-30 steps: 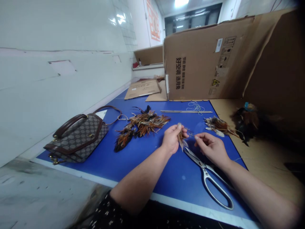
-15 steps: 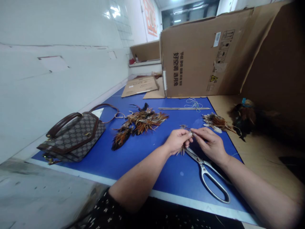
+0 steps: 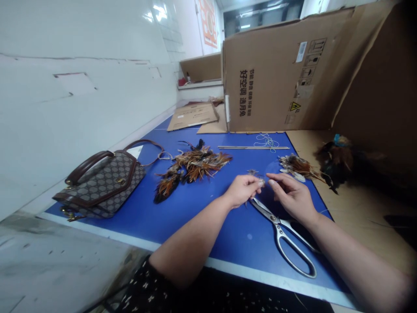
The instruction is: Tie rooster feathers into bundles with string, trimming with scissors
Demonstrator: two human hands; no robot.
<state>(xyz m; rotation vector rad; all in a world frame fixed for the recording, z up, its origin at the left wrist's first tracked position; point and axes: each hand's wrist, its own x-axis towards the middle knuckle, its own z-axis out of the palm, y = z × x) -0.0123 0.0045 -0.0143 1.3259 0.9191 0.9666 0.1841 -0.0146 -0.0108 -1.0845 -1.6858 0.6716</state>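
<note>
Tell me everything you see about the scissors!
The scissors look like silvery metal: two blades, a pivot and two loop handles. They lie on the blue table, blades pointing away from the person. Neither the left hand nor the right hand holds them; the right forearm partly hides one handle.

Wears black fabric in a sleeve (image 3: 140,282) well behind the left hand (image 3: 243,191), ending near the elbow. Carries scattered white motifs on that fabric, too small to identify. Bare from sleeve edge through wrist to fingertips. Bare likewise behind the right hand (image 3: 295,198), along the forearm (image 3: 355,256) as far as visible. Tapers toward the wrist on both sides. Shows further black cloth (image 3: 224,298) well behind both hands, faintly specked white, details dim.
</note>
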